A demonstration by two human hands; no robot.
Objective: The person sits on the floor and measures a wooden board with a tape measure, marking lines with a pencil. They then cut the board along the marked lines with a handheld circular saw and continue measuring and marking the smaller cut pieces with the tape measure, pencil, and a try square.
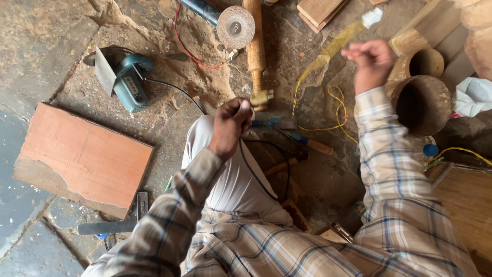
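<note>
Gripping something small in your closed left hand (231, 125), fingers curled tight; what it held I could not tell. A turned wooden spindle (255, 48) lay just beyond that fist, a black cord (256, 174) trailing beneath it. Your right hand (372, 60), blurred, was fisted around a yellowish strip (328, 51). Beside it stood a hollow wooden vessel (423, 104). Far left: a teal power tool (128, 82).
</note>
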